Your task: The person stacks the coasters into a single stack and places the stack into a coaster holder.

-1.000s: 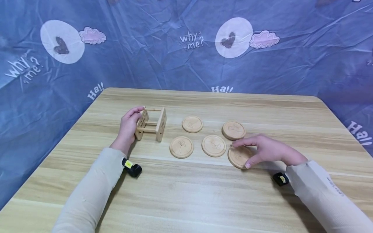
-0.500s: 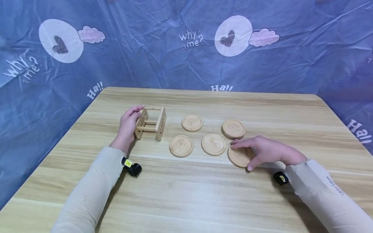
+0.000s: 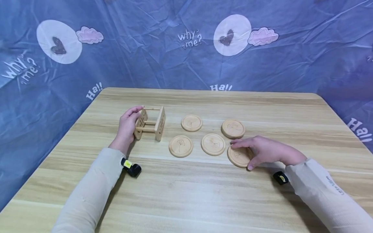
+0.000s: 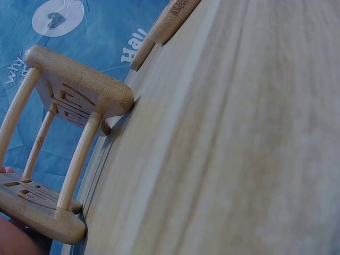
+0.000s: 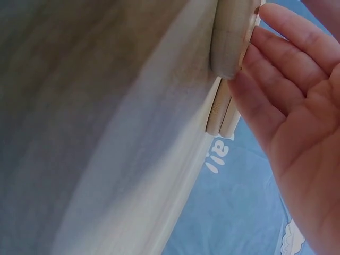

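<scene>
At the left, my left hand (image 3: 126, 128) grips the near side panel of a small wooden rack (image 3: 160, 123), which stands upright with bars joining its two panels. In the left wrist view the rack (image 4: 79, 85) holds nothing between its panels. My right hand (image 3: 266, 151) is at a round wooden coaster (image 3: 237, 157), fingertips by its far edge and thumb by its near right edge. The right wrist view shows the hand (image 5: 297, 101) with fairly straight fingers touching the coaster's edge (image 5: 229, 40); the coaster lies flat on the table.
Coasters with engraved leaf designs lie at the front left (image 3: 180, 146), in the middle (image 3: 213, 144) and at the back (image 3: 191, 123). Behind the right hand's coaster lie two stacked coasters (image 3: 233, 128). A blue printed cloth (image 3: 163, 42) hangs behind the wooden table (image 3: 186, 194).
My right thumb has shifted slightly outward, from over the coaster to beside its edge. My left hand and the rack have stayed in place.
</scene>
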A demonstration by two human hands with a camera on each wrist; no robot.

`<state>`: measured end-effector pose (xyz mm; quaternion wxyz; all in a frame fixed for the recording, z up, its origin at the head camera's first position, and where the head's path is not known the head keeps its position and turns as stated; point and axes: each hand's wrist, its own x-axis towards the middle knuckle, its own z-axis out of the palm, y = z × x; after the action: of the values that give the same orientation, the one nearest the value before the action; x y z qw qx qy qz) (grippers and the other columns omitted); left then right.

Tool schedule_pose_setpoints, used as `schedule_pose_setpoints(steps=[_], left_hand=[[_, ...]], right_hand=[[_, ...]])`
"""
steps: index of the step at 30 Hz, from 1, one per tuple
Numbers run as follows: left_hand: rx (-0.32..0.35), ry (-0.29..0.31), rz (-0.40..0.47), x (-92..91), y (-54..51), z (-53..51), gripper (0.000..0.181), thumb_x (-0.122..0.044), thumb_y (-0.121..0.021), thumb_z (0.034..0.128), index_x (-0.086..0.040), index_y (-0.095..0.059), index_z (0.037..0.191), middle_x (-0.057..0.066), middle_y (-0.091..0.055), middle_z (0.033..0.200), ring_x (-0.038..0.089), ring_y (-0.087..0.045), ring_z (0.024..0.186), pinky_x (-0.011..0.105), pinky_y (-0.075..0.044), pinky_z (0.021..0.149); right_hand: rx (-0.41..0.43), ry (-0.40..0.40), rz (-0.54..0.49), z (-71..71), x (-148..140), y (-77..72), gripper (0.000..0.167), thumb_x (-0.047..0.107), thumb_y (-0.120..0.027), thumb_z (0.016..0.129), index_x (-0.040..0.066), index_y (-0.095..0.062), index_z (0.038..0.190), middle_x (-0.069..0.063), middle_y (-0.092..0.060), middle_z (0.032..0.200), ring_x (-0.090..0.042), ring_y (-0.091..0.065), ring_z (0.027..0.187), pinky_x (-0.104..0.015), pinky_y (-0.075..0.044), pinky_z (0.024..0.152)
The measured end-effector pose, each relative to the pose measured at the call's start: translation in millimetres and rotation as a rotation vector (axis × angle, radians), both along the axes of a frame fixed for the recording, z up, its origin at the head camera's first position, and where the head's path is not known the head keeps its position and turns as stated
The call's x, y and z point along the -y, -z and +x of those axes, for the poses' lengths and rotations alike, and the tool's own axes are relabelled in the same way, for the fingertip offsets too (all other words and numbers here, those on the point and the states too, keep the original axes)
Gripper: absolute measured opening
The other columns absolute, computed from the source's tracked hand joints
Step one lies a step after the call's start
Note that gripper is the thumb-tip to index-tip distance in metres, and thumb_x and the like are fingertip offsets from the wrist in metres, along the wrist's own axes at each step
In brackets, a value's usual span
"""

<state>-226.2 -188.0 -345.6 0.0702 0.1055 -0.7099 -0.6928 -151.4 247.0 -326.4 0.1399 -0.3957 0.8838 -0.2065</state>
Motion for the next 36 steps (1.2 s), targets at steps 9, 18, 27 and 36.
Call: schedule_pose_setpoints(steps=[9,18,27,36], left_hand=[[0.006,0.002,-0.002,0.1,0.7,-0.6,0.027,-0.007,-0.048,0.091,-0.01,-0.062,0.114,-0.004,-0.054,0.115,0.008,-0.046,0.107,0.024,-0.036,0.098],[0.002,-0.003,0.015,-0.4,-0.1,0.1,0.027,-0.006,-0.049,0.0907,-0.01,-0.062,0.113,-0.007,-0.055,0.109,0.006,-0.047,0.104,0.022,-0.037,0.094],[-0.004,-0.003,0.017,-0.2,-0.8,0.3,0.025,-0.006,-0.049,0.0903,-0.012,-0.063,0.11,-0.011,-0.054,0.101,0.005,-0.047,0.101,0.022,-0.037,0.092],[-0.002,-0.004,0.009,-0.5,0.1,-0.1,0.025,-0.006,-0.049,0.0906,-0.012,-0.063,0.111,-0.006,-0.055,0.11,0.007,-0.047,0.103,0.023,-0.037,0.095]], right_hand=[[-0.036,0.004,0.026,1.3,1.8,0.6,0.082,0.023,-0.083,0.061,0.002,-0.048,0.131,-0.015,-0.051,0.132,-0.033,-0.049,0.119,-0.042,-0.04,0.098],[-0.06,0.006,0.052,2.0,3.9,-0.6,0.08,0.023,-0.085,0.059,0.0,-0.052,0.128,-0.021,-0.052,0.129,-0.039,-0.049,0.116,-0.054,-0.039,0.095],[-0.079,0.04,0.087,2.3,8.7,-1.7,0.079,0.026,-0.085,0.056,-0.002,-0.055,0.124,-0.022,-0.054,0.125,-0.041,-0.05,0.114,-0.054,-0.039,0.096],[-0.105,0.045,0.079,2.7,11.6,-1.6,0.077,0.028,-0.084,0.058,-0.002,-0.056,0.123,-0.021,-0.056,0.124,-0.039,-0.051,0.114,-0.052,-0.04,0.095]])
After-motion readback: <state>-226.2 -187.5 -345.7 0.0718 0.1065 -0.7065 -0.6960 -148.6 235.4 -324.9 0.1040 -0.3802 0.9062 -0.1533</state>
